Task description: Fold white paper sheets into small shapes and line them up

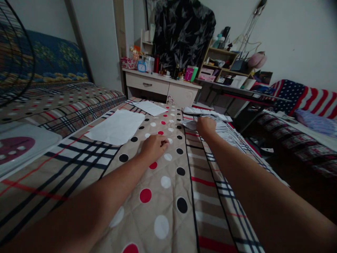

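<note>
My right hand [206, 126] is closed, and a thin, pale, slightly glossy sheet [190, 124] sticks out from its left side. Its exact kind is hard to make out. Beside and beyond that hand lies a pile of thin white pieces [229, 135], with a white folded bundle [205, 111] at its far end. My left hand [154, 146] rests low over the dotted bedspread [165, 193], its fingers curled in and nothing visible in them. Left of it a white sheet [117, 126] lies flat, and a second white sheet [150, 108] lies farther off.
A white dresser [147, 84] with bottles and a blue clock stands beyond the bed. A shelf desk [221, 66] is at the right back. A black fan guard [15, 52] rises at the left, above a white item with a purple print [17, 149].
</note>
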Motion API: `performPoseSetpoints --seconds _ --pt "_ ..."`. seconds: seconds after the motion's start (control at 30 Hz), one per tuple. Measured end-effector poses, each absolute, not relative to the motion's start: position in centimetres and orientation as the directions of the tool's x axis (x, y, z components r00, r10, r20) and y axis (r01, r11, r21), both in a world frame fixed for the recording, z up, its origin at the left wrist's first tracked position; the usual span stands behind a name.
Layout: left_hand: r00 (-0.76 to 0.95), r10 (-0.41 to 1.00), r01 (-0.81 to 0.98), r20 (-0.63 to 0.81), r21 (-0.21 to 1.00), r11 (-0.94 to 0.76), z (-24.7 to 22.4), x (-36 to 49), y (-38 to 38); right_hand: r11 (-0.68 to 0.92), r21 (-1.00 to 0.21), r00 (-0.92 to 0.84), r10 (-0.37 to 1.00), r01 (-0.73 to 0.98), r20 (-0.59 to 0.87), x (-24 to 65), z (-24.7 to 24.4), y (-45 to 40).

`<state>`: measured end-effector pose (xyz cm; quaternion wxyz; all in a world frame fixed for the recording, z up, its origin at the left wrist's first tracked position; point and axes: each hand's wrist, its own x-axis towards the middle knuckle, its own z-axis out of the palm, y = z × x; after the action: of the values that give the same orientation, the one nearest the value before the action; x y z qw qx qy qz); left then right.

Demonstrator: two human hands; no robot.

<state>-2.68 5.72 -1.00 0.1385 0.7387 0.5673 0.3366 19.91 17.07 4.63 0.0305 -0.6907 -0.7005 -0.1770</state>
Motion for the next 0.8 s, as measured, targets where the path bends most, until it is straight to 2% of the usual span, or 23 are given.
performPoseSetpoints --seconds 0.4,0.5,0.6,0.67,0.73,0.8 --pt "0.142 0.942 0.759 0.305 0.577 -0.301 -1.1 -2.7 5.9 -0.044 0.199 -0.014 0.959 0.979 0.283 19.5 2.3 17.9" --pt "0.143 0.943 0.751 0.300 0.588 -0.301 -1.1 -2.8 5.9 -0.095 0.114 0.050 0.937 0.989 0.347 19.8 2.2 17.0" --pt "0.140 0.945 0.743 0.297 0.599 -0.298 -1.1 -2.9 5.8 -0.122 -0.130 0.167 0.888 0.984 0.429 19.6 2.0 15.0" --pt "0.135 0.943 0.739 0.304 0.603 -0.300 -1.2 -2.9 5.9 -0.057 -0.360 0.210 0.891 0.931 0.403 18.7 1.6 13.0" --pt "0.124 0.941 0.739 0.315 0.603 -0.300 -1.3 -2.9 5.9 0.052 -0.640 0.161 0.949 0.767 0.270 17.1 1.0 10.4" --pt "0.117 0.941 0.731 0.317 0.615 -0.298 -1.4 -3.0 6.0 0.086 -0.866 0.061 0.989 0.493 0.134 15.2 0.3 7.4"
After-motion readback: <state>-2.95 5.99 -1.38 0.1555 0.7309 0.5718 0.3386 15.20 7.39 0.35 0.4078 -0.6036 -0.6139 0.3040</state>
